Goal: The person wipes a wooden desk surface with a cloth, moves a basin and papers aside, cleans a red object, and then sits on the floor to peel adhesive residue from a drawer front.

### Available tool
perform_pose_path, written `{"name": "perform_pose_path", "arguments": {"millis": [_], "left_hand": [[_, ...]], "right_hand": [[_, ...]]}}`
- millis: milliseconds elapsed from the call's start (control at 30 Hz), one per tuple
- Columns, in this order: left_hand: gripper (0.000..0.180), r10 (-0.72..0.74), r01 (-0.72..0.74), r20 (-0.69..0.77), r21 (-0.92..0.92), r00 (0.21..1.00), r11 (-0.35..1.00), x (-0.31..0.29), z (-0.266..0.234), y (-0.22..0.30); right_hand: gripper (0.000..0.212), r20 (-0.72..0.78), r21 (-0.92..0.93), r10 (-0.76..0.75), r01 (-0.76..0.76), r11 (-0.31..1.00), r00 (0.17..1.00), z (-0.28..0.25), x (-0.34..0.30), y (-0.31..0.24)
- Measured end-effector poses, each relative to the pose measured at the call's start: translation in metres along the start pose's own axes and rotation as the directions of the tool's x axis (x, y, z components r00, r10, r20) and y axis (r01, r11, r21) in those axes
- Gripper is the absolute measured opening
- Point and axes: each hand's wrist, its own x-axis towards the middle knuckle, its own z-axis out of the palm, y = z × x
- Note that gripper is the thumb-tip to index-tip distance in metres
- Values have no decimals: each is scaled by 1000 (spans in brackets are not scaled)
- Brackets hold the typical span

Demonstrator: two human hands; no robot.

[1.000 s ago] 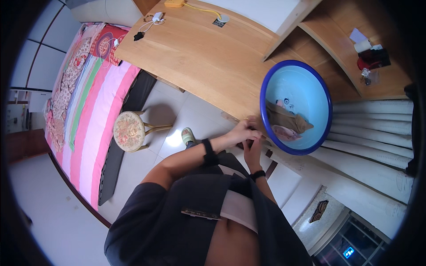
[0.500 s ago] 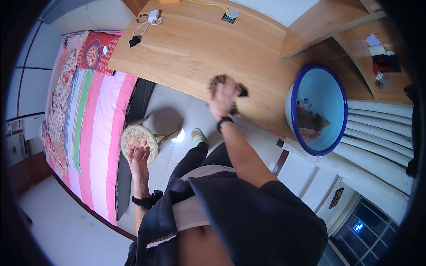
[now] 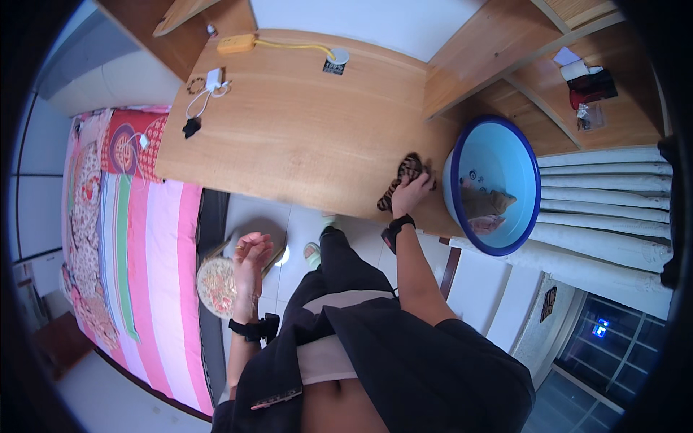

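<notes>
My right hand (image 3: 413, 193) is on the desk's right part, near its front edge, with its fingers closed over a brown-and-black animal-striped cloth (image 3: 410, 166). The cloth lies bunched on the wood and sticks out on the far and left sides of the hand. Just right of it stands a pale blue basin with a dark blue rim (image 3: 453, 173), holding water and some brown and pinkish cloth (image 3: 494, 206). My left hand (image 3: 250, 260) hangs in the air beside a round stool (image 3: 214, 289), holding nothing, its fingers loosely bent and apart.
On the wooden desk (image 3: 289, 130) lie a white charger with a cable (image 3: 214, 81), a small black item (image 3: 191, 128), a bracelet (image 3: 195, 86) and a yellow power strip (image 3: 235, 44). A bed with striped bedding (image 3: 162, 267) is at left, shelves (image 3: 498, 50) at far right.
My right hand has moved right along the desk with the striped cloth, closer to the basin. My left hand's fingers have curled in somewhat. The view has shifted.
</notes>
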Motion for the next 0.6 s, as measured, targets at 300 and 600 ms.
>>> {"name": "perform_pose_path", "arguments": {"millis": [300, 600], "left_hand": [[31, -92, 82, 60, 158, 994, 984, 77, 63, 8], [26, -54, 79, -177, 136, 983, 988, 107, 60, -1]], "right_hand": [[40, 327, 361, -414, 292, 885, 849, 88, 108, -66], [36, -88, 265, -278, 291, 919, 957, 139, 291, -89]]}}
